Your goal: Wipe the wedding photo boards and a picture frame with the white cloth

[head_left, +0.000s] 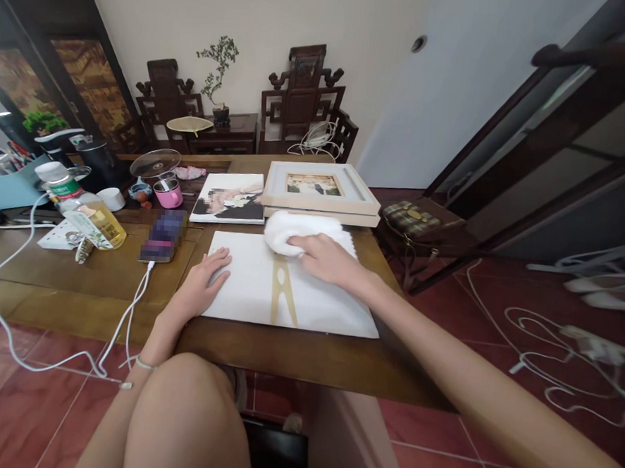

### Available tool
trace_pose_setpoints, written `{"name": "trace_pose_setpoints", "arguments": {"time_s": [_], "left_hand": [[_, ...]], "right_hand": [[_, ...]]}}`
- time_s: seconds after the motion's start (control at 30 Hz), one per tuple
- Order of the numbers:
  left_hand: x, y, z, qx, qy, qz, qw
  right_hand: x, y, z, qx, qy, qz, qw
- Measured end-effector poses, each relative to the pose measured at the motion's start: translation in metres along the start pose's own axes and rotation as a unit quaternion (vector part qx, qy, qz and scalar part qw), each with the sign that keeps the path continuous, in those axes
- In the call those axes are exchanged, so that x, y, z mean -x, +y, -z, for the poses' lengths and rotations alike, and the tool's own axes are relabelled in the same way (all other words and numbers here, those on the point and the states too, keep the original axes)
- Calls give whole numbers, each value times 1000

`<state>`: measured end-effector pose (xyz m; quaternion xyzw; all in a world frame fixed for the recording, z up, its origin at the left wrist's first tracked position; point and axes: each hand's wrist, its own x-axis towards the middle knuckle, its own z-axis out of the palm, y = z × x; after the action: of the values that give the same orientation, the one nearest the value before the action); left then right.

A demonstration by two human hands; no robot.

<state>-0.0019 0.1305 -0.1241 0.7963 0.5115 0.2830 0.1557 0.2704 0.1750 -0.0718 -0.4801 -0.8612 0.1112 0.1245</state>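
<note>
Under the right hand (319,255), gripping a cloth (281,232), the board (254,280) could slide if the flat-spread left hand (205,277) slackens.

From here the cloth (283,234) is plain white, and so is the panel (244,272), apart from the mustard-tan of its A-shaped piece (286,296). The tabletop (310,354) is a warm brown, the picture frame (321,217) a pale cream-beige. I see a bright pink mug (169,195), a bottle (89,210) with a green label and yellow liquid, a pale blue box (5,188), a checked dark bag (413,217), and red floor tiles (420,466) crossed by light lines.
</note>
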Motion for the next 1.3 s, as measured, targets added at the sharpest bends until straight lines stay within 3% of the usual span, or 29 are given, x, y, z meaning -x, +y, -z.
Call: {"name": "trace_pose_setpoints", "arguments": {"time_s": [0.1,0.17,0.3,0.43,0.53,0.63,0.77,0.87,0.97,1.2,1.3], "left_hand": [[-2,1,1,-5,-8,-3,1000],[-3,2,1,-4,-6,2,1000],[-3,3,-2,3,1,7,1000],[-4,5,-3,3,0,6,1000],[-4,6,-2,8,-5,5,1000],[-4,5,-1,13,-4,1,1000],[-4,5,-1,18,-1,1,1000],[-4,5,-1,19,2,6,1000],[-4,5,-2,15,4,9,1000],[-4,4,-5,11,5,10,1000],[-3,5,-5,10,4,8,1000]], "right_hand": [[34,21,-4,21,19,-11,1000],[62,20,-9,30,17,9,999],[124,-9,-20,44,6,109,993],[161,-32,-18,35,8,123,992],[152,-22,-12,18,-4,119,993],[115,7,-10,24,3,106,994],[58,48,-14,39,58,67,995],[40,61,-17,38,72,58,995],[54,58,-17,32,71,69,995],[145,11,-19,-6,33,131,991],[170,-7,-20,0,3,150,989]]}}
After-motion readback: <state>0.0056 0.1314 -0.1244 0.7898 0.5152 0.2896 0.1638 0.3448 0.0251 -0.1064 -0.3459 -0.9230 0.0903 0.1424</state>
